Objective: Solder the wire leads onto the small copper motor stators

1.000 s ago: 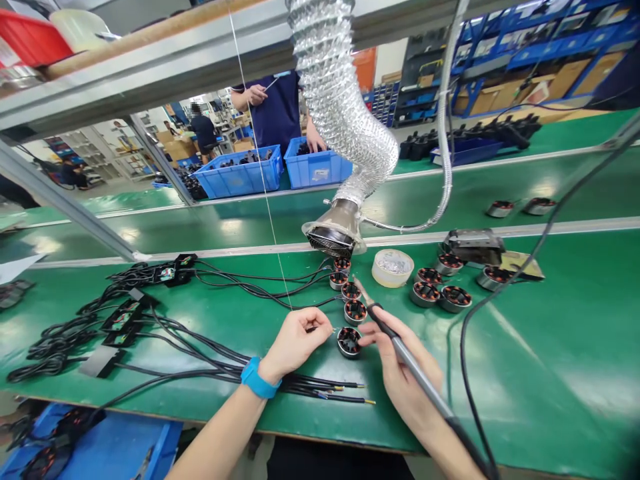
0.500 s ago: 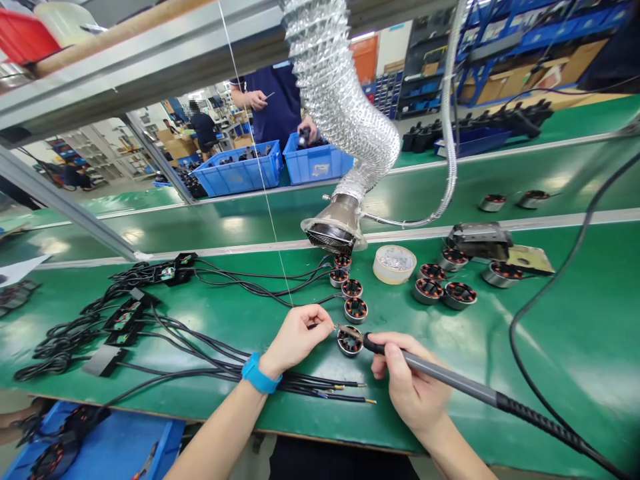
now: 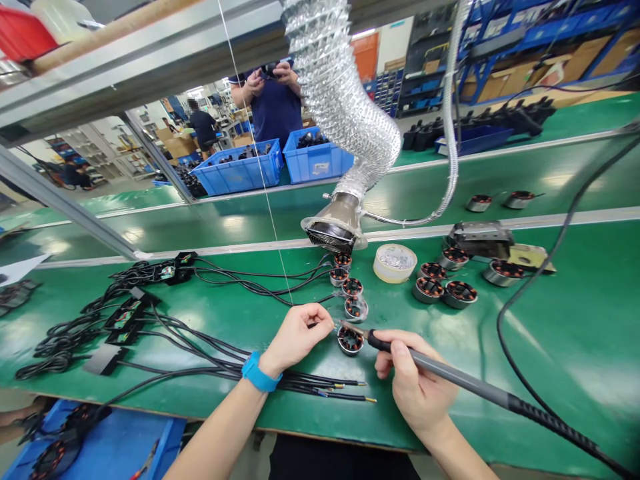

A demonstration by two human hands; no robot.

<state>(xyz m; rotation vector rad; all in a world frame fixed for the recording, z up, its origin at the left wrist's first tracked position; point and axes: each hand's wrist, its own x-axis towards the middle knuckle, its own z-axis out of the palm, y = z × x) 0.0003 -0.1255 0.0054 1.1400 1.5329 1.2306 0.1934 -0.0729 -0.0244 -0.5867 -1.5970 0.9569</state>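
My right hand (image 3: pixel 417 380) grips a soldering iron (image 3: pixel 450 375), its tip pointing left, just above the rim of a round motor stator (image 3: pixel 351 340). My left hand (image 3: pixel 303 335), with a blue band at the wrist, is closed in a pinch on a thin black cable at the stator's left edge; the fingers hide most of it. The wire end by the iron's tip is too small to make out clearly. A wisp of smoke hangs over the stator behind (image 3: pixel 356 309). Several black cables (image 3: pixel 325 385) with stripped ends lie below my left wrist.
A fume extraction hood (image 3: pixel 334 227) hangs over the bench behind my hands. To the right stand a round tub (image 3: pixel 395 263) and more stators (image 3: pixel 461 294). Cable coils (image 3: pixel 65 337) lie at left. Across the bench, a person (image 3: pixel 273 100) stands behind blue bins (image 3: pixel 317 163).
The soldering iron and my right hand have shifted slightly right and up; smoke now shows. My left hand stays put. The person opposite has raised both hands, holding a dark part.
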